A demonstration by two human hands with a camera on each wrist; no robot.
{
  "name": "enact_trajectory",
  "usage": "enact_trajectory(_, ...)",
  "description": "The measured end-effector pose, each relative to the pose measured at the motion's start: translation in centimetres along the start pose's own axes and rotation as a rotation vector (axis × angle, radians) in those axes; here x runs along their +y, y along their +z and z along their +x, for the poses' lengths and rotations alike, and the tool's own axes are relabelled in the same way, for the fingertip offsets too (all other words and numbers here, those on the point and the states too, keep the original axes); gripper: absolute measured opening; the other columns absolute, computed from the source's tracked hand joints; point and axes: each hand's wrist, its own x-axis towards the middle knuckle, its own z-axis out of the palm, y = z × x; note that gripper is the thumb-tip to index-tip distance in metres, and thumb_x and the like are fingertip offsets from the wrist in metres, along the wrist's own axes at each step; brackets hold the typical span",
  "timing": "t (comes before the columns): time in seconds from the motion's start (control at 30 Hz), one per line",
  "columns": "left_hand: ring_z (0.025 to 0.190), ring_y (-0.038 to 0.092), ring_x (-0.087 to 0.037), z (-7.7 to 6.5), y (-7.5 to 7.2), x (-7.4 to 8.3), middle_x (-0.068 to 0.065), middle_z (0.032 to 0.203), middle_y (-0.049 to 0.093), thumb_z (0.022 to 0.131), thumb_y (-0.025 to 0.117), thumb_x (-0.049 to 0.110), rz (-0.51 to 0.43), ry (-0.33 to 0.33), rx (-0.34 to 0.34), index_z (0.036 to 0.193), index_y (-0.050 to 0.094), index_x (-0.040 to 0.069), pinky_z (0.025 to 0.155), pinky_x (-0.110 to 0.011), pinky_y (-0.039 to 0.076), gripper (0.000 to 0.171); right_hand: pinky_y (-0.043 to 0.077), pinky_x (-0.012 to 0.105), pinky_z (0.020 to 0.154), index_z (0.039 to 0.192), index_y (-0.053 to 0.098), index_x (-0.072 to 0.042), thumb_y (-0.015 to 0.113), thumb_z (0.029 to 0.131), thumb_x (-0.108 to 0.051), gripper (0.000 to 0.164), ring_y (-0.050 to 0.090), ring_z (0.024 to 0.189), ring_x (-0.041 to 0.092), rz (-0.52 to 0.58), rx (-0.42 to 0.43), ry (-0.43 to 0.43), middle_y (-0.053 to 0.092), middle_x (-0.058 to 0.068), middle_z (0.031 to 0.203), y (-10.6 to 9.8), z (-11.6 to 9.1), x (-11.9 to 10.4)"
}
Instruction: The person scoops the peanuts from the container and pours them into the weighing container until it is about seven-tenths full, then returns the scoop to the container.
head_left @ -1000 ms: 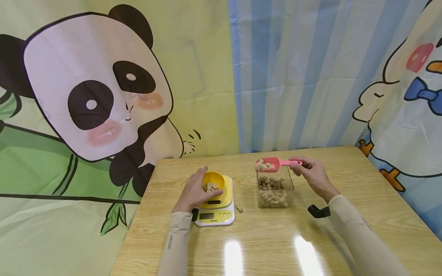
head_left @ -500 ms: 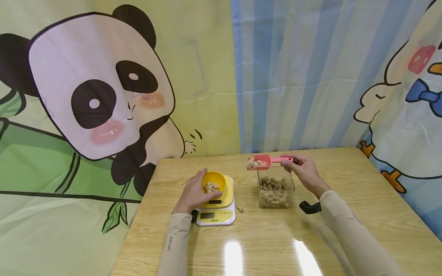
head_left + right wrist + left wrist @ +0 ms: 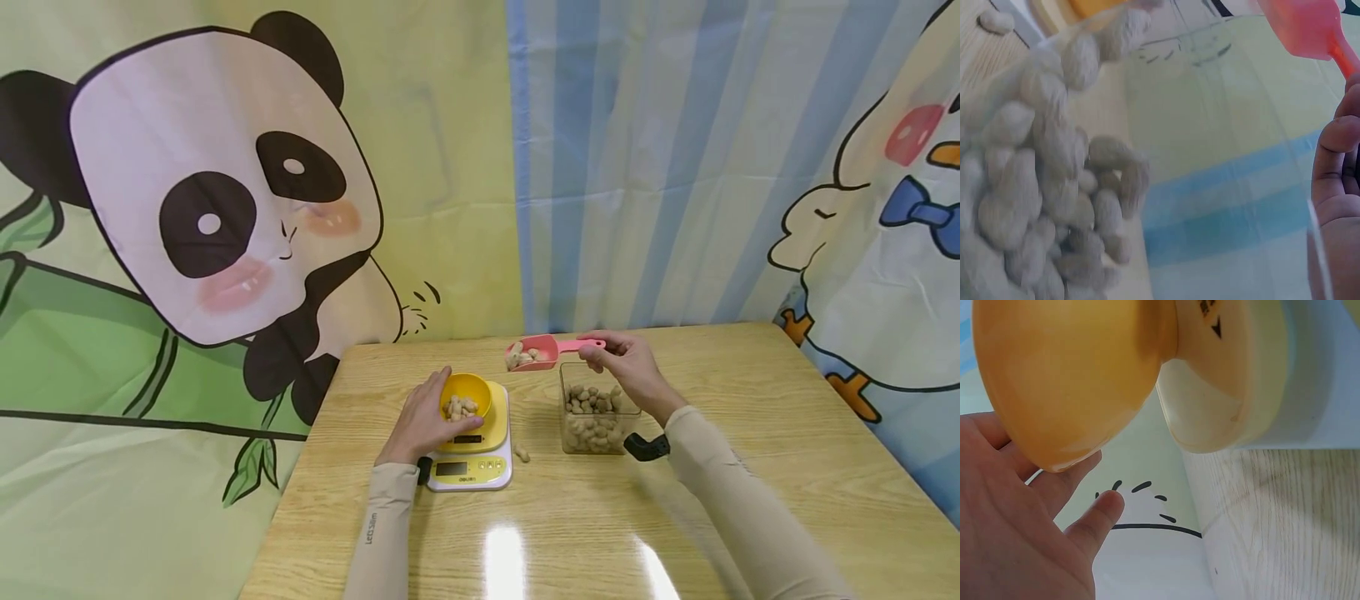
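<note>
A pink scoop (image 3: 536, 352) with several peanuts in it hangs above the table, between the scale and the clear container. My right hand (image 3: 630, 367) pinches the end of its handle. My left hand (image 3: 423, 419) holds the left side of a yellow bowl (image 3: 467, 388), thumb along the front and fingers behind. In the left wrist view the fingers (image 3: 1085, 469) lie against the bowl's outer wall. Peanuts (image 3: 459, 407) lie inside the bowl, which sits on a yellow and white kitchen scale (image 3: 468, 475). The scale's left part is hidden by my hand.
A clear container (image 3: 600, 432) of peanuts stands right of the scale, below my right hand. One loose peanut (image 3: 521, 453) lies on the wooden table (image 3: 570, 525) beside the scale. A curtain (image 3: 465, 167) with cartoon animals hangs behind the table.
My right hand has carried the loaded scoop left, from above the container toward the bowl. My left hand, the bowl and the scale have stayed in place.
</note>
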Motion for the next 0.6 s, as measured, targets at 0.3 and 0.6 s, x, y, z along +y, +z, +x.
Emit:
enact_trajectory(0.3,0.146,0.033,-0.037,0.0,0.1,0.1,-0.008,0.164,0.031,0.070,0.079,0.072,0.001,-0.001,-0.006,0.162,0.029,0.018,0.119,-0.060,0.027,0.117,0.049,0.028,0.063,0.123,0.069,0.004,0.072,0.097,-0.022,0.037,0.051,0.068,0.018,0.049,-0.027,0.021,0.062,0.007,0.078,2.4,0.7,-0.1)
enact_trajectory(0.6,0.146,0.034,-0.039,0.0,0.0,0.1,-0.010,0.163,0.032,0.072,0.081,0.067,0.003,0.008,0.000,0.162,0.029,0.018,0.120,-0.059,0.024,0.115,0.048,0.029,0.063,0.125,0.069,0.001,0.073,0.096,-0.027,0.041,0.051,0.071,0.025,0.005,-0.064,0.037,0.063,0.013,0.082,4.3,1.3,0.3)
